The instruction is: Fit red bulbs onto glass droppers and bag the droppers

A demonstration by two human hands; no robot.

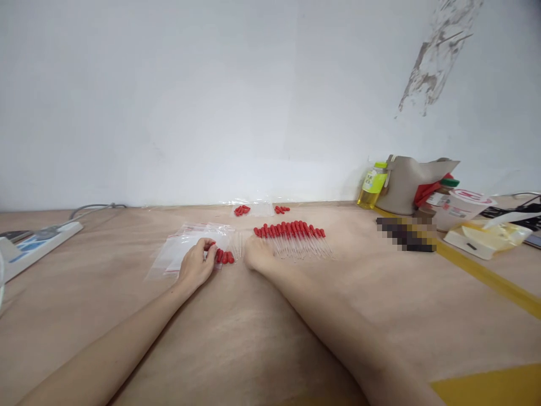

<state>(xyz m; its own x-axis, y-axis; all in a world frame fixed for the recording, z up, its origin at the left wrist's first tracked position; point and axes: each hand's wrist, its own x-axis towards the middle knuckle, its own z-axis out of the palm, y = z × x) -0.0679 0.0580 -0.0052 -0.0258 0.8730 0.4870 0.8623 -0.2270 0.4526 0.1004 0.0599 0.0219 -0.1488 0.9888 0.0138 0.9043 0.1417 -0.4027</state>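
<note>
My left hand [198,261] is closed in a pinch, with a red rubber bulb [213,244] between thumb and fingertips. Just right of it, several loose red bulbs [225,257] lie on the table, beside the clear plastic bags. My right hand [257,254] is curled closed at the left end of a row of glass droppers with red bulbs [291,230]; its fingertips and whatever they grip are hidden. Between the hands lie several thin bare glass tubes [239,243], side by side and pointing away from me.
Stacked clear zip bags [177,248] lie left of my left hand. Two small groups of red bulbs [242,210] rest on plastic near the wall. A power strip [40,248] is far left. At right stand a yellow bottle [372,186], a grey container [399,189] and a paper cup [462,208].
</note>
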